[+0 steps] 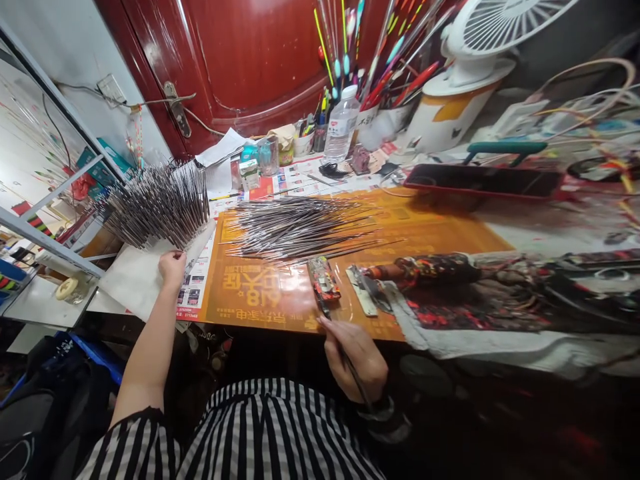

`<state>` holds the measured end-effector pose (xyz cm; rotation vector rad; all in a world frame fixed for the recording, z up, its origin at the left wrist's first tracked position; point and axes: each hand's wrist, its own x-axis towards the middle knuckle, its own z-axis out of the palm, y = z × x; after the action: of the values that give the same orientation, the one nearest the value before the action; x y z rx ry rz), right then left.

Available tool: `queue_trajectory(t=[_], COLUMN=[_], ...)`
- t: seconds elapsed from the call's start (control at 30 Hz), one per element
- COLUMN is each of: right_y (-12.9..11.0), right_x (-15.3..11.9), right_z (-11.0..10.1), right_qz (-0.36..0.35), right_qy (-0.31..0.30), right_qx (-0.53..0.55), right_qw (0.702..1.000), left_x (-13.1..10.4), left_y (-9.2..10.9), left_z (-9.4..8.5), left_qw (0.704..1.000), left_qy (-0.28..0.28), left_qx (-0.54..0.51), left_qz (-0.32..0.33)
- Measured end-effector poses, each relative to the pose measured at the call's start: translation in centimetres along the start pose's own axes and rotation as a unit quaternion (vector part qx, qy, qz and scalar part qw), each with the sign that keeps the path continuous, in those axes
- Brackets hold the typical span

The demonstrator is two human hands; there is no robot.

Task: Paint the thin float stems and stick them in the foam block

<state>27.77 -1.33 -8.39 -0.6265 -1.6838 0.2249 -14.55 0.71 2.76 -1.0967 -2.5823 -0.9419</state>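
"where do we find the left hand?"

"we record the left hand (173, 265) at the lower edge of the upright bundle (155, 210), a dense, bristling mass of thin dark rods with pale tips, over a smooth whitish sheet (133, 270). its fingers are bunched; we cannot tell how tightly they close, or whether a rod is pinched."

"and the right hand?"

"the right hand (356, 357) is closed round a slender dark tool (326, 311), whose far end meets a paint-crusted block (325, 280). we note its oblong form and rough crust of red, pale and dark flecks."

"what do we log beside them?"

"the loose rods (300, 227): straight, tapering, dark with whitish stretches, heaped lengthwise on the glossy, translucent orange sheet (280, 293), beyond the block. just right of the block we list a flat pale strip (363, 292), smeared dark."

"further back?"

"a clear plastic bottle (343, 127), upright, near the red panelled door (250, 60). to the right we see a frayed white cloth (440, 343), its folds soft, beneath dark, paint-caked equipment (435, 268), partly blurred."
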Motion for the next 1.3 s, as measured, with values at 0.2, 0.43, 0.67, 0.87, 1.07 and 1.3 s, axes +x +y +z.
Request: queue_trajectory(t=[0.2, 0.43, 0.67, 0.87, 1.07, 1.3], right_y=[-0.4, -1.8, -2.4, -1.7, -0.1, 1.8], right_x=[0.8, 2.1, 3.9, 5.6, 6.2, 7.8], right_z=[-0.2, -1.0, -4.7, -12.0, -17.7, -21.1], right_qz=[0.002, 0.049, 0.066, 0.124, 0.198, 0.231], right_qy=[0.003, -0.002, -0.011, 0.047, 0.151, 0.231], right_qx=[0.015, 0.048, -0.003, -0.177, -0.273, -0.289], right_qw=[1.0, 0.998, 0.998, 0.975, 0.929, 0.9], left_x=[-0.3, -4.6, -6.3, -6.0, -7.5, -8.3], left_y=[0.6, 3.3, 9.9, 13.2, 18.3, 22.4], left_z=[-1.0, -0.2, 4.0, 4.3, 5.0, 6.3], left_qw=[0.999, 0.983, 0.88, 0.884, 0.837, 0.819], left_qy=[0.004, 0.011, -0.242, -0.218, -0.237, -0.252], left_qx=[0.03, 0.027, 0.005, 0.109, 0.153, 0.248], left_qz=[0.028, 0.181, 0.408, 0.4, 0.47, 0.452])
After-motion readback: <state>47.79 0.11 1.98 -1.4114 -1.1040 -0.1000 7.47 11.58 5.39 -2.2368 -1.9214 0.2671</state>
